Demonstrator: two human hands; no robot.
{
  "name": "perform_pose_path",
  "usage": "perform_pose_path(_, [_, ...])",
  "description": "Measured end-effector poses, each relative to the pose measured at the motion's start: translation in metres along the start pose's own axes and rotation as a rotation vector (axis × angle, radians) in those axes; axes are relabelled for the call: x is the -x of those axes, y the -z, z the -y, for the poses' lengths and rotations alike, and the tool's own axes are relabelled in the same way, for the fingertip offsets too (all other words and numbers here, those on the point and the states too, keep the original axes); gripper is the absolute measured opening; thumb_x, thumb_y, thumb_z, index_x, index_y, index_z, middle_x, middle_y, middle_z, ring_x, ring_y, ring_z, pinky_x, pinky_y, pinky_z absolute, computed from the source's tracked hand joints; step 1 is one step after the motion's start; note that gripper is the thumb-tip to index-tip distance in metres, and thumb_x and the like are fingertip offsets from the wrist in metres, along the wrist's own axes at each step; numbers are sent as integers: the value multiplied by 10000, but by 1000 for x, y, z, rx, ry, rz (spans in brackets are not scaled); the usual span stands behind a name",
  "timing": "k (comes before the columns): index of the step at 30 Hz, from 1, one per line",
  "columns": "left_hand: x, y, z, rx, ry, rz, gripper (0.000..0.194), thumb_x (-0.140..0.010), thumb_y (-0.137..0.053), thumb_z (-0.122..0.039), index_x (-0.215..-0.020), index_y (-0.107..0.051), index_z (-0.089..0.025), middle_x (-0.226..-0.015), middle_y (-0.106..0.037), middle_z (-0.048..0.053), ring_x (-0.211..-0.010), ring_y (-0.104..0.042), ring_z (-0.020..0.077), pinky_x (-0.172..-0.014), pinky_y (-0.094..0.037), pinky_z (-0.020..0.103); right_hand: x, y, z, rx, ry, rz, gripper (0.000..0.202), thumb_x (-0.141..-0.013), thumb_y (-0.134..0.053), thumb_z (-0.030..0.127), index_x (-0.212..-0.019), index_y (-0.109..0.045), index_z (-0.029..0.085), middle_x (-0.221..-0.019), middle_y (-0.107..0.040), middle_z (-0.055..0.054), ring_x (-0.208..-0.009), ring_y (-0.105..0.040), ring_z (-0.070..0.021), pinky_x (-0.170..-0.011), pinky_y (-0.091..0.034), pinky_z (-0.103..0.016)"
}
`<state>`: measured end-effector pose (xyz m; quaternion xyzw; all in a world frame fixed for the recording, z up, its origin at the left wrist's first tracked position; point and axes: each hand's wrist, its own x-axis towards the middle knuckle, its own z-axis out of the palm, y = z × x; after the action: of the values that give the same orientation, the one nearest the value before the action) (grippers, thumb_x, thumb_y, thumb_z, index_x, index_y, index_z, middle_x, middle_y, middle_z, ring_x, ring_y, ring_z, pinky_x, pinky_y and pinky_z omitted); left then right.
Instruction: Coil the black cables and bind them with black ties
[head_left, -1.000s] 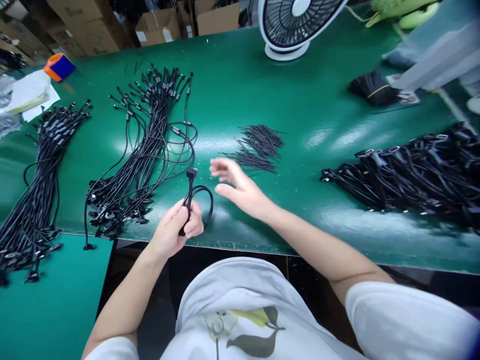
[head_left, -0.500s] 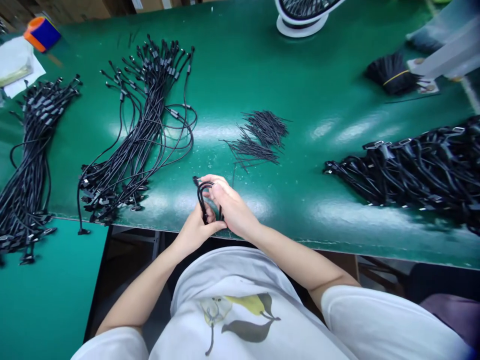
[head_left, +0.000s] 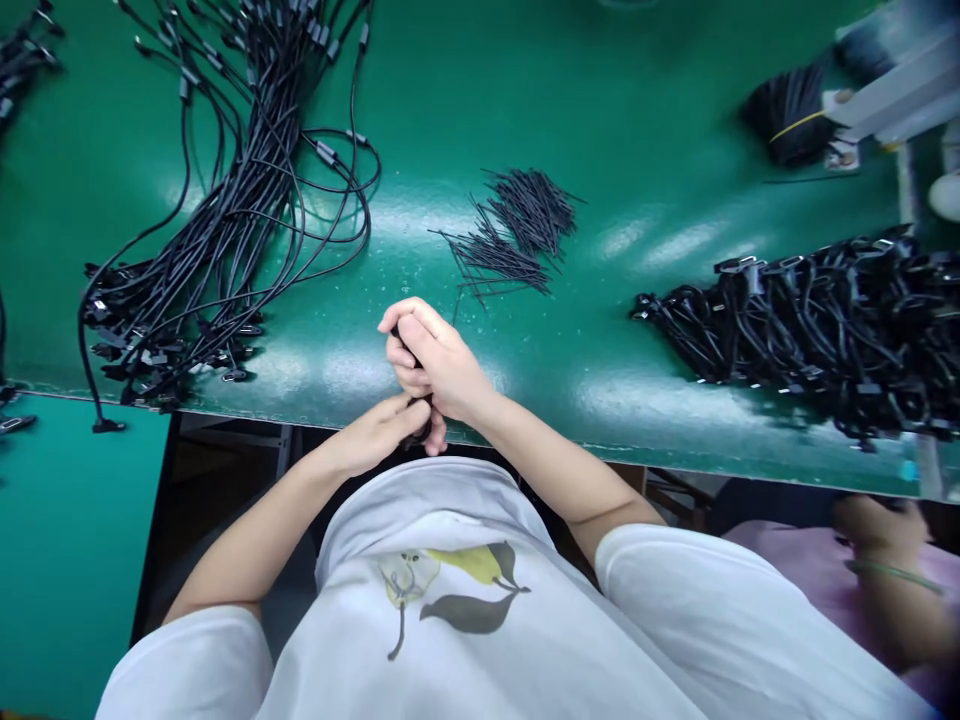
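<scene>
A black cable point(head_left: 417, 436), folded up small, is held between my two hands just over the table's front edge. My left hand point(head_left: 384, 428) is closed around its lower part. Higher up, my right hand point(head_left: 439, 368) has its fingers curled over the upper part, thumb pressed down. Most of the cable is hidden by the fingers. Beyond my hands lies a loose pile of short, thin black ties point(head_left: 525, 225). To the left is a large bundle of long black cables point(head_left: 251, 190) with grey sleeves and black plugs.
A heap of coiled black cables point(head_left: 802, 330) lies along the right side of the green table point(head_left: 637, 120). Behind it is a bunch of black strands point(head_left: 791, 115) with a yellow band. Another person's arm point(head_left: 896, 580) shows at the lower right. More cables are cut off at far left.
The open loop of cable seen earlier is now squeezed down inside my hands, and my right hand has curled over it. The view has tilted down; another person's arm has appeared at right.
</scene>
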<state>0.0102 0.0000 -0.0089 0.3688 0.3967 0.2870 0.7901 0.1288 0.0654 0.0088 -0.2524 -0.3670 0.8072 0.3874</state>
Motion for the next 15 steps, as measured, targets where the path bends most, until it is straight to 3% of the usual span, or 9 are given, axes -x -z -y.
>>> perform_pose_path(3, [1,-6,-5,313,69,54,482,-887,-521,-611,-827,-569,-136,-609,-443,-42,-530,-433,94,-666,-509,322,-2,4,3,-17,-21,29,305,-944,-495,526,-934,-454,224,-625,-345,106,-421,-205,-7,-367,-158,-107])
perform_pose_path(9, [-7,-20,2,661,64,-29,330,-891,-623,-437,-841,-624,-112,-588,-373,-59,-487,-372,59,-589,-474,237,-6,12,1,-35,14,-58,371,-930,-461,604,-936,-396,239,-652,-398,113,-379,-253,1,-333,-194,-110])
perform_pose_path(12, [-12,-23,8,766,38,-80,223,-843,-708,-325,-857,-644,-113,-602,-364,-61,-504,-377,47,-587,-449,198,-6,17,-1,81,83,-124,409,-892,-509,631,-916,-375,246,-640,-415,119,-350,-313,-9,-319,-245,-138])
perform_pose_path(15, [-15,-23,10,740,68,-67,250,-802,-755,-327,-808,-637,-107,-582,-346,-69,-490,-350,41,-562,-426,188,-2,24,-4,301,208,-170,424,-879,-525,638,-876,-383,238,-571,-383,119,-370,-372,-33,-379,-342,-175])
